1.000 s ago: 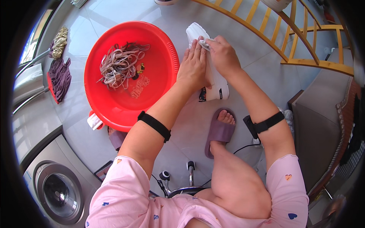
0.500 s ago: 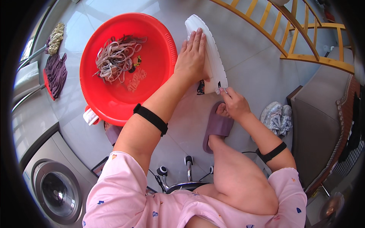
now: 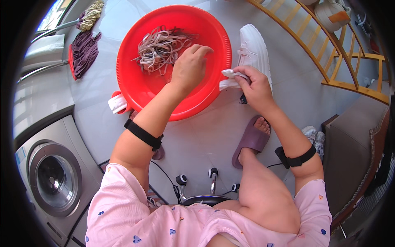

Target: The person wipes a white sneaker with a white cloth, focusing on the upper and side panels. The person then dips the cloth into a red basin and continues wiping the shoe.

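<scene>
My right hand (image 3: 257, 86) pinches a crumpled white cloth (image 3: 231, 79) between thumb and fingers, just beside the red basin's (image 3: 227, 45) right rim. A white shoe (image 3: 252, 47) with a thick sole rests on the floor behind this hand, which hides part of it. My left hand (image 3: 189, 68) hovers over the basin, its fingers loosely bent and apart, with nothing visible in them. Below and beyond it, a tangle of greyish-pink shoelaces (image 3: 158, 49) lies in the basin.
A white cloth (image 3: 117, 103) hangs at the basin's lower left. Two mops (image 3: 84, 53) lie at the left, above a washing machine (image 3: 55, 179). A wooden rack (image 3: 347, 84) with a shoe (image 3: 332, 17) stands at the far right, near a grey-brown padded seat (image 3: 349, 131) and pale shoes (image 3: 312, 136).
My left hand has let go of the shoe and moved left over the basin. The shoe has gone from tilted in my hands to the floor. My right hand has lifted the cloth leftward.
</scene>
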Demonstrator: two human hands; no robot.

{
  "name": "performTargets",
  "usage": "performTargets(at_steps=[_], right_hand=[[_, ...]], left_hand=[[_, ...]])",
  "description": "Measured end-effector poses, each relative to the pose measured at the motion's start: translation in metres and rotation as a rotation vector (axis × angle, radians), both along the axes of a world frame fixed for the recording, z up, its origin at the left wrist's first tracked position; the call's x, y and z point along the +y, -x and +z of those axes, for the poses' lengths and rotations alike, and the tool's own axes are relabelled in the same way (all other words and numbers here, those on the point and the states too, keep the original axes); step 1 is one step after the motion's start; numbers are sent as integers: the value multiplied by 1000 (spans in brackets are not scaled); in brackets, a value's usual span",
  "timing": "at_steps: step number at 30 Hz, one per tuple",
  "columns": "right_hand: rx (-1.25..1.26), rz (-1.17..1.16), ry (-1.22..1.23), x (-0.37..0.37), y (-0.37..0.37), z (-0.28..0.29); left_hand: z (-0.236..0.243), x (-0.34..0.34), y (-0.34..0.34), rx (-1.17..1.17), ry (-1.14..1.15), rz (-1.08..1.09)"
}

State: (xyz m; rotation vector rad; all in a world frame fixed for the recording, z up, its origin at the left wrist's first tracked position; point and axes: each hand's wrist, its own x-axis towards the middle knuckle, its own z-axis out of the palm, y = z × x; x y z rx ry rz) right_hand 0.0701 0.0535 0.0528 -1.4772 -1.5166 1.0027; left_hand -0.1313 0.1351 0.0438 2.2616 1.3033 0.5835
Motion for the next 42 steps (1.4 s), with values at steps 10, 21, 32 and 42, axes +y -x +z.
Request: performTargets(at_steps=[10, 21, 32, 42], right_hand=[[-1127, 478, 252, 68, 133, -85], [-1129, 666, 284, 67, 133, -101], [-874, 584, 399, 87, 155, -65], [-1035, 859, 511, 61, 173, -85]], left_hand=[[-44, -25, 111, 217, 260, 264], [-59, -41, 139, 151, 376, 303], [-11, -18, 178, 556, 256, -53], [49, -12, 238, 527, 251, 5]])
